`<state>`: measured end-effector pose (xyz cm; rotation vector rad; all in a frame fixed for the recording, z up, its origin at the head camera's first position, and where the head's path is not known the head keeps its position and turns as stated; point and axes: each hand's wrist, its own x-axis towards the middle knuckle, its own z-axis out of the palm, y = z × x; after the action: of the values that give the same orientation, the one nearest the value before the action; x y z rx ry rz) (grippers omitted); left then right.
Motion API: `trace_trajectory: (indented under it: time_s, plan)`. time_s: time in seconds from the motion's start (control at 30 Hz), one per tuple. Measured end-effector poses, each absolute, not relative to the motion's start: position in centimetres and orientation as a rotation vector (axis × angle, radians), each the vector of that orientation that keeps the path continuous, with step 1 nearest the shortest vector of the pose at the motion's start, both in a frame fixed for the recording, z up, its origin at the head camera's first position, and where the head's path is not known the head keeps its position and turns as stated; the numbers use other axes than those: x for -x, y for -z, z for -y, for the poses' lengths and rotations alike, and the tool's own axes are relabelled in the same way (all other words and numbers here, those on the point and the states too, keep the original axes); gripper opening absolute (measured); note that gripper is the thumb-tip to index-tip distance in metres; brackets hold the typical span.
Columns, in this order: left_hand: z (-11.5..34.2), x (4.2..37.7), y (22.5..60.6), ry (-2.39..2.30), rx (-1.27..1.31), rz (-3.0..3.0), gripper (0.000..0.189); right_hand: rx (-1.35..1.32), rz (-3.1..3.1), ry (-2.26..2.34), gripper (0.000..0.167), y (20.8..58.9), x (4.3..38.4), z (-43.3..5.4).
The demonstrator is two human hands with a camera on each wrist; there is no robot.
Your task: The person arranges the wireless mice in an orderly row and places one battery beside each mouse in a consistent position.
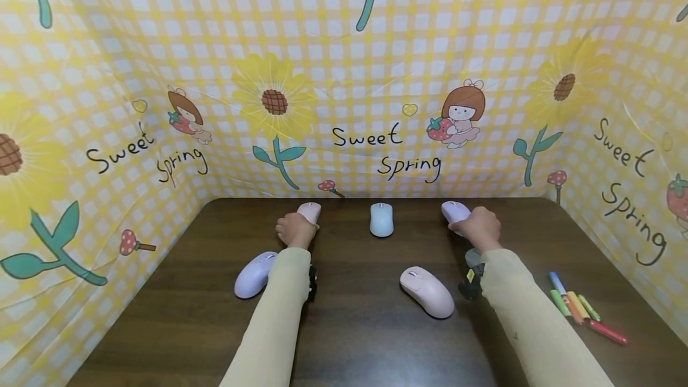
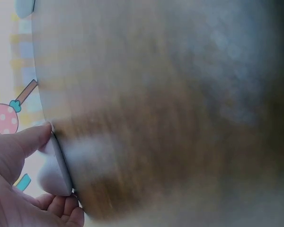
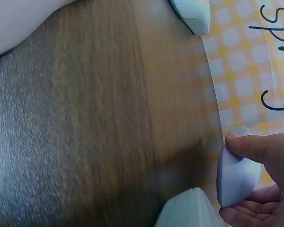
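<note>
At the back left of the table, my left hand point(image 1: 297, 230) grips a pale pink computer mouse point(image 1: 310, 211). In the left wrist view, thumb and fingers pinch the sides of this mouse point(image 2: 57, 175). My right hand point(image 1: 482, 227) holds a lavender mouse point(image 1: 455, 211) at the back right, its thumb and fingers on opposite sides point(image 3: 237, 179). Between the hands, a light blue mouse point(image 1: 381, 220) lies by the back edge. Another lavender mouse point(image 1: 255, 276) lies beside the left forearm, which partly covers it. Nearer the front is a larger pale pink mouse point(image 1: 427, 292).
Several coloured markers point(image 1: 575, 304) lie at the right of the dark wooden table point(image 1: 355, 327). A pale greenish rounded object point(image 3: 187, 210) sits near the right wrist, mostly hidden from the head view. Yellow checked cloth point(image 1: 344, 76) hangs behind and at both sides.
</note>
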<state>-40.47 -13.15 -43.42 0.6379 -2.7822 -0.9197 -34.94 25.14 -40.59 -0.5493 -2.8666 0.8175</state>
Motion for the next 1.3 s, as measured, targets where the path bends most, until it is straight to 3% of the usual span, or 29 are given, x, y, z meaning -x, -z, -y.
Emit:
trace_trajectory:
  time_s: [1.3]
  plan:
    - [13.2,40.8,43.6,0.913,-0.638,2.794,0.074,0.562,2.845,-0.701,0.065,41.7,35.5,-23.2]
